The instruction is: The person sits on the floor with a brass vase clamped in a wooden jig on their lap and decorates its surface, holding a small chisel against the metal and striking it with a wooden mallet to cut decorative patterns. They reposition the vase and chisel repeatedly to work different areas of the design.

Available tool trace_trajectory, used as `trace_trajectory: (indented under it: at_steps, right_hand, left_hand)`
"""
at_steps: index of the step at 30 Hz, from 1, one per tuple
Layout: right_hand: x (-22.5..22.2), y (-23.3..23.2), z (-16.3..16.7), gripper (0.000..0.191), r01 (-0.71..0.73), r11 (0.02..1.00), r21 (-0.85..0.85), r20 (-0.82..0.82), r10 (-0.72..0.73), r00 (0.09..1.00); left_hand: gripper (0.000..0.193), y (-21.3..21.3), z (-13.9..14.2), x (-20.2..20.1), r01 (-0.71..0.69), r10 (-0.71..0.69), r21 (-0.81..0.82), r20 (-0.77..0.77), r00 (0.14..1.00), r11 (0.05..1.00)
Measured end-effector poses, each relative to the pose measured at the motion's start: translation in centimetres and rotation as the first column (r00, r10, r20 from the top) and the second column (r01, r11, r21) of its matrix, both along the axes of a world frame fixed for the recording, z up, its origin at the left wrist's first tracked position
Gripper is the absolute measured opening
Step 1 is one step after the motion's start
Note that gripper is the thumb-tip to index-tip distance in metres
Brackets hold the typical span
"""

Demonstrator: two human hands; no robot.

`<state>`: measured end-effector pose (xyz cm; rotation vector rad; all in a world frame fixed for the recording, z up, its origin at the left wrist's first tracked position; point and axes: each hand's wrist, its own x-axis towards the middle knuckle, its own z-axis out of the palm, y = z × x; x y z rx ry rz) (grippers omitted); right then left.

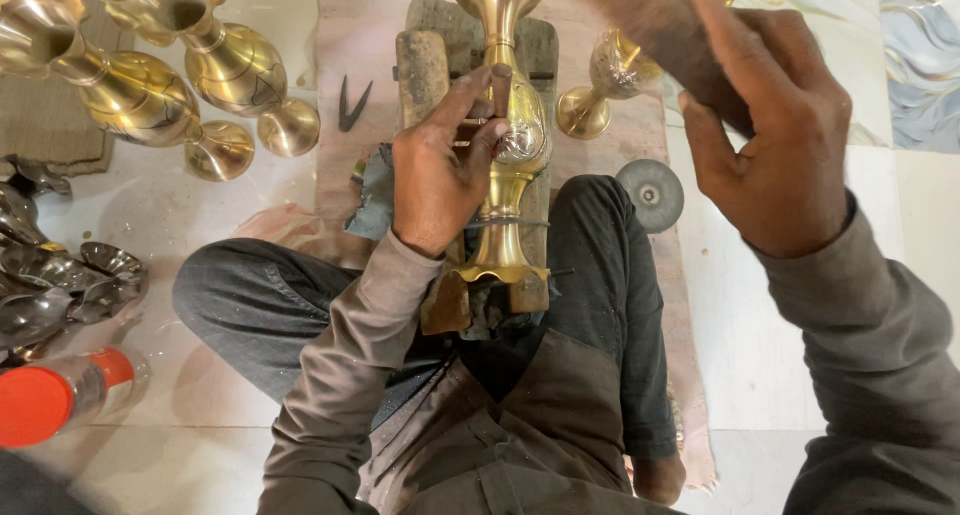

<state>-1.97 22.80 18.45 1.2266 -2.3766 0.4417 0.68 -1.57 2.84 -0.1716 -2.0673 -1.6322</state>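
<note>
— How were the fingers (480,110) set?

— The left hand (440,180) pinched a thin chisel (503,90) against the brass vase (505,165) lying on the wooden block (425,70) over the lap. The right hand (775,150) was raised and closed around a blurred striking tool (650,20).

— Good practice?

— Probably keeping the chisel steady and striking squarely.

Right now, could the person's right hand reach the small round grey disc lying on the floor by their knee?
Probably yes. The right hand is raised just above and beside the round grey disc, and nothing lies between them; it seems to grip a blurred tool, though.
</note>
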Motion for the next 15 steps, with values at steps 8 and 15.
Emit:
trace_trajectory:
  at_steps: [8,15]
  right_hand:
    - [1.8,0.5,-1.0,0.057,0.086,0.996,0.013,-0.006,-0.086,0.996]
    - [2.6,0.8,-2.1,0.061,0.188,0.979,0.072,-0.053,-0.185,0.981]
  left_hand:
    - [0.048,-0.7,0.3,-0.6,0.026,-0.036,-0.164,-0.06,0.998,0.986]
    - [0.045,-1.5,0.6,-1.0,0.064,-0.102,-0.271,-0.129,0.986,0.961]
